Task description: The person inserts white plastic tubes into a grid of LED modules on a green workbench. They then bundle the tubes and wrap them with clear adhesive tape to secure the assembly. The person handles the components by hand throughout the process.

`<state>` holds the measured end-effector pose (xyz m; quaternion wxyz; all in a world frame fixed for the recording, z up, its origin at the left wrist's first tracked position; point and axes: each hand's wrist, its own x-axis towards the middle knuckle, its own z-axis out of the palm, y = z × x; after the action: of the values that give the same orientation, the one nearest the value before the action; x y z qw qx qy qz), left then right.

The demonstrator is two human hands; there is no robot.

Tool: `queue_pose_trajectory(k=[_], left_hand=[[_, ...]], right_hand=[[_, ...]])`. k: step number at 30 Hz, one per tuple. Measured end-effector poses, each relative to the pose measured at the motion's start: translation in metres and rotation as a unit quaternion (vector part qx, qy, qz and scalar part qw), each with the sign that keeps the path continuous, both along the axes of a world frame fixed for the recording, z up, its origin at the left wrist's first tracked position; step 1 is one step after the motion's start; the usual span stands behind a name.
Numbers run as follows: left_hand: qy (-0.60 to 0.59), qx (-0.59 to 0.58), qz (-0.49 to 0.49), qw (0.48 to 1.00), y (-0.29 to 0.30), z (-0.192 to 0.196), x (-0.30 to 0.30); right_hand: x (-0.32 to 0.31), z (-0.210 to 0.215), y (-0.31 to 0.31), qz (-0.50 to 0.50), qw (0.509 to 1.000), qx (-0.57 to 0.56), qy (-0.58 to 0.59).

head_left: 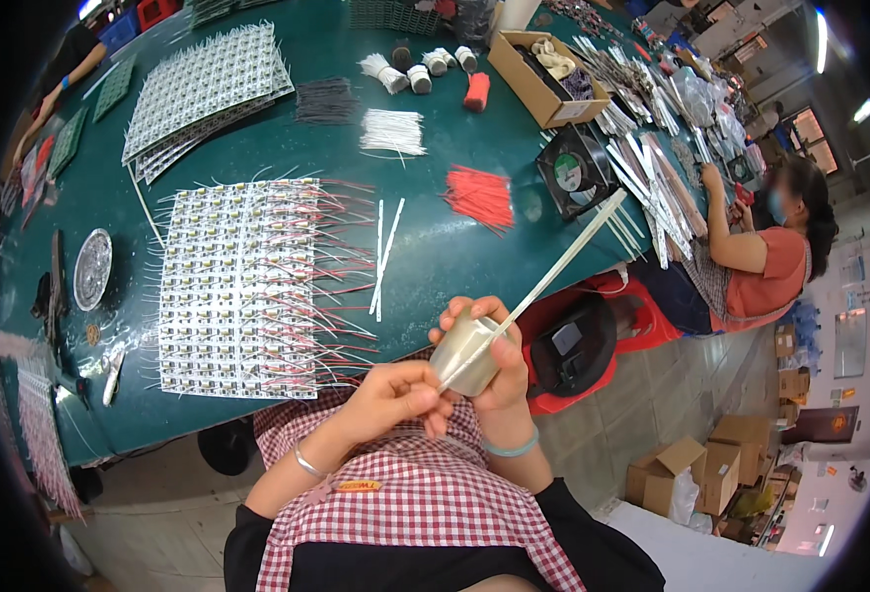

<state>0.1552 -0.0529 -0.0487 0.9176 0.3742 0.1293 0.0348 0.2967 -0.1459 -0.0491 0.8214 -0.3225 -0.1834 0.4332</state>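
Observation:
In front of my apron, my right hand is wrapped round a translucent, yellowish roll of tape. A long, thin pale strip crosses the roll and slants up to the right over the table edge. My left hand pinches at the strip's lower end, thumb and forefinger closed beside the roll. Whether a piece of tape also lies in that pinch is hidden. Beyond my hands, two thin white strips lie crossed on the green table.
Left stands a circuit-board panel with red and white wires sticking out. More panels are stacked behind it. Red wires, white wires, a black fan and a cardboard box lie beyond. A co-worker sits right.

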Motion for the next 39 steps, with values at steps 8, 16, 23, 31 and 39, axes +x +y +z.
queue_pose_trajectory(k=[8,16,23,31,39], left_hand=[[0.003,0.407,0.090,0.909,0.001,0.015,-0.004],[-0.073,-0.216,-0.103,0.968,0.004,-0.010,-0.004],[-0.025,-0.138,-0.085,0.986,0.006,-0.010,-0.003],[0.015,0.461,0.156,0.874,0.000,0.014,-0.001],[0.009,0.626,0.153,0.764,-0.008,0.018,-0.004]], right_hand=[[0.004,-0.006,0.000,0.003,1.000,0.002,-0.017],[0.000,-0.020,0.003,0.087,0.982,0.131,0.104],[0.000,-0.019,0.003,0.040,0.993,0.098,0.059],[0.007,-0.006,0.004,-0.046,0.998,0.041,0.018],[0.010,-0.005,0.004,-0.044,0.995,0.006,-0.086]])
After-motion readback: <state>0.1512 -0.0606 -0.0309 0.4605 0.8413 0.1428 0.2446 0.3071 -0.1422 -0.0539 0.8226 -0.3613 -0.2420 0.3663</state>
